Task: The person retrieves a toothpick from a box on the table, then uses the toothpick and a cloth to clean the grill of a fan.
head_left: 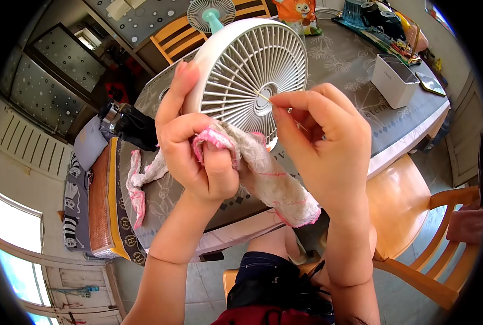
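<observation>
A white round fan (211, 59) with a ribbed grille is tilted up in front of me. My left hand (190, 135) is closed around a damp-looking white cloth (274, 170) with pink edging, its fingers up against the fan's left rim. The cloth hangs below the grille. Between thumb and forefinger, my right hand (322, 130) pinches a thin pale stick (261, 95), too small to tell whether toothpick or swab. The stick's tip is at the grille near the round hub. The fan's lower part is hidden behind my left hand and the cloth.
Under the fan is a table with a grey patterned cover (333, 70). A second fan (211, 13), an orange bag (298, 13), a white box (394, 81) and a phone (430, 84) stand or lie farther back. A black bottle (130, 127) is left; a wooden chair (398, 206) right.
</observation>
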### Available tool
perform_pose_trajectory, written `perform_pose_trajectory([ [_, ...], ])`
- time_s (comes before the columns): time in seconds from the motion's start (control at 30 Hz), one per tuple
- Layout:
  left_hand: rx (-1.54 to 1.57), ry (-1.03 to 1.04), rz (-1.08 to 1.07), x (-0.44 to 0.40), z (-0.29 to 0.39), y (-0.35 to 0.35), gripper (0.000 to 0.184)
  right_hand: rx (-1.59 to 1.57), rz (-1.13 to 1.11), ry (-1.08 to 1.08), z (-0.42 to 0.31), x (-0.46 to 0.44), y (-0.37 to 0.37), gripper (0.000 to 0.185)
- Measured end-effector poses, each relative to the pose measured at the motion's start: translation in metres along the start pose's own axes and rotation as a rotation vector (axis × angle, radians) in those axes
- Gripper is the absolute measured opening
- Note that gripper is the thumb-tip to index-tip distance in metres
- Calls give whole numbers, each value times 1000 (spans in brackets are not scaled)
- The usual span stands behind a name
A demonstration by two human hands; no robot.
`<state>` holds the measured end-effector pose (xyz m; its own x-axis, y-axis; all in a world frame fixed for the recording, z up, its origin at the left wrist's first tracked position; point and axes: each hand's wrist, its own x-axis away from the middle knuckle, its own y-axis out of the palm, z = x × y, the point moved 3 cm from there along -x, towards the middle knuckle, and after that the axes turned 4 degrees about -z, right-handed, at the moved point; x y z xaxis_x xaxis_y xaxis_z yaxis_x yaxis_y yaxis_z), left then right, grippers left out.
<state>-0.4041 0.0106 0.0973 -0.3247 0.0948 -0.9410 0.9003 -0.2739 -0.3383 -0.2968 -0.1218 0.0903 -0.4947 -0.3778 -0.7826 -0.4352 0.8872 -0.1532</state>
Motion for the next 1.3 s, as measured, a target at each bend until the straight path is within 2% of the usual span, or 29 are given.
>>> perform_pose_trajectory([
  [0.27, -10, 1, -19, 0, 2, 2, 17, 81, 18, -3, -2, 0, 7, 9],
  [0.33, 161, -22, 157, 2, -2, 3, 17, 130, 19, -11, -2, 0, 9, 7],
  [0.37, 162, -20, 157, 2, -2, 3, 17, 178, 18, -17, -3, 0, 9, 6],
  [0.5, 138, -21, 153, 2, -1, 5, 17, 180, 4, -14, -3, -3, 9, 3],
  [0.57, 141, -23, 159, 2, 3, 2, 17, 51, -9, 23, -4, -5, 9, 2],
  [0.63, -97, 28, -80, -1, 12, 0, 18, 35, 1, 50, -6, -4, 10, 2],
  [0.67, -98, 29, -81, -1, 12, 1, 18, 19, 10, 77, -5, -4, 10, 5],
  [0.87, -62, 8, -35, 2, 5, 4, 18, -41, 20, 99, -4, -2, 13, 3],
  [0.93, 107, -1, 142, 3, 2, 5, 20, -42, 27, 84, -7, -2, 13, 3],
  [1.07, 81, 18, 115, 3, 2, 3, 19, 3, 77, -26, -8, -1, 13, 6],
  [1.3, 91, -6, 151, 2, -4, 3, 16, -57, 89, -20, -10, 1, 10, 9],
])
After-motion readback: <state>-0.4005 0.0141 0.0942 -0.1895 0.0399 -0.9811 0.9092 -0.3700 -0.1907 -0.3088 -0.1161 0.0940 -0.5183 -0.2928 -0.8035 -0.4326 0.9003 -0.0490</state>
